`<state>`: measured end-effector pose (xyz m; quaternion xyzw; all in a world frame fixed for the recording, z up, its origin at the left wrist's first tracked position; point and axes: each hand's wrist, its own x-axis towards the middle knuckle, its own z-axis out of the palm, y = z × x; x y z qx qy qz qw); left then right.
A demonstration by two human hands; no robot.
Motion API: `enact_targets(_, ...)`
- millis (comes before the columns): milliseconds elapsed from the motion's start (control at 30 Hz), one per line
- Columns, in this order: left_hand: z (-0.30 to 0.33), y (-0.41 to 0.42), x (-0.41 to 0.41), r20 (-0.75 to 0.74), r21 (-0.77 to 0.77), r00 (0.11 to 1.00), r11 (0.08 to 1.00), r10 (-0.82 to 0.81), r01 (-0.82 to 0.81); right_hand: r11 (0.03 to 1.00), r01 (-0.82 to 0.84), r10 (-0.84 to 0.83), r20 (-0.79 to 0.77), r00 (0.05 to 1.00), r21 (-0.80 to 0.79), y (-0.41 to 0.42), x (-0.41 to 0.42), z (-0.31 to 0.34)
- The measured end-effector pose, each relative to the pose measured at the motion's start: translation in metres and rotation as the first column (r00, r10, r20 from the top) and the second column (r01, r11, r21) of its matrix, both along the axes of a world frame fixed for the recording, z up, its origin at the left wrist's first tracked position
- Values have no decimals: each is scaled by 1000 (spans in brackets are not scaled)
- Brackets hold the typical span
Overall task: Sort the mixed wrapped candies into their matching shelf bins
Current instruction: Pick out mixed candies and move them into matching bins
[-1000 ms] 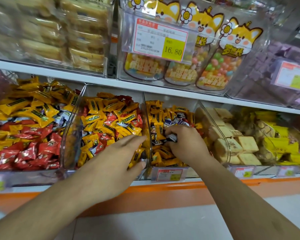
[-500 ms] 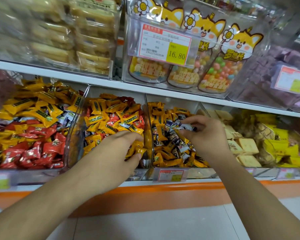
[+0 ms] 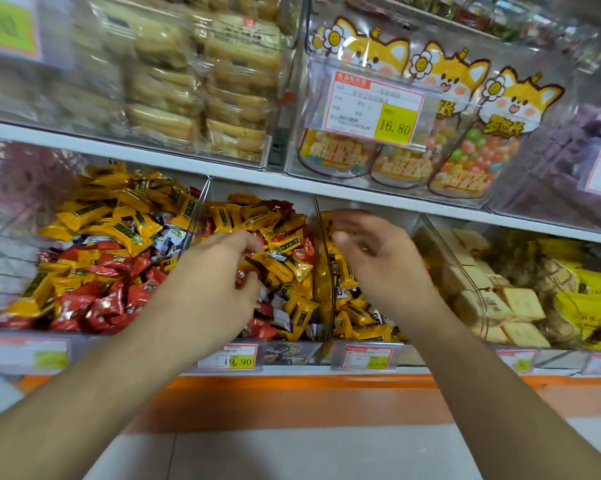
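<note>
Shop shelves (image 3: 222,174) hold clear bins: the middle bin (image 3: 321,271) and the left bin (image 3: 196,216) both have yellow candies (image 3: 278,268) mixed with red candies (image 3: 108,306). The left hand (image 3: 209,285) curls down into the middle bin (I cannot tell if it holds one), and the right hand (image 3: 378,261) hangs loose and blurry above the divider, with nothing clearly in it. I think it is best to pinch one candy, check its color, then drop it deep in its bin.

Three candy bins sit side by side on the lower shelf (image 3: 326,370): left bin (image 3: 94,244), middle bin (image 3: 278,258), right bin (image 3: 354,317). Biscuits (image 3: 499,299) lie right of them. The left hand (image 3: 212,289) is over the middle bin, the right hand (image 3: 378,261) over the right bin. Bags (image 3: 454,157) stand on the shelf above.
</note>
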<state>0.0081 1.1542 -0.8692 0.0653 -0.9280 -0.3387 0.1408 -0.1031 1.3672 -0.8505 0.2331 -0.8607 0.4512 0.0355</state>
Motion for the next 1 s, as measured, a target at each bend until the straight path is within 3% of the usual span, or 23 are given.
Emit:
enact_targets(67,-1,6,1,6,-46,997,996,-73,73,994,104,-103,-8,995,40,21,-10,-9)
enact_targets(167,-5,19,0,36,-99,970,965,-241,244,956,186,-183,-35,982,226,46,-20,-25)
enact_targets(267,-8,34,0,120,-76,926,927,-358,369,905,151,-172,18,985,397,56,-29,-38)
enact_targets(367,-12,46,1,178,-58,894,902,-412,427,846,78,-76,-26,997,527,58,-36,-51)
enact_targets(633,-28,50,-1,170,-102,893,894,-417,437,794,41,-25,-35,999,607,62,-68,-72)
enact_targets(833,-26,51,-1,163,-104,895,895,-414,433,799,172,-77,-185,980,576,60,-63,-65)
enact_targets(1000,-26,50,-1,161,-103,897,897,-412,431,848,190,-109,-190,976,495,64,-57,-64)
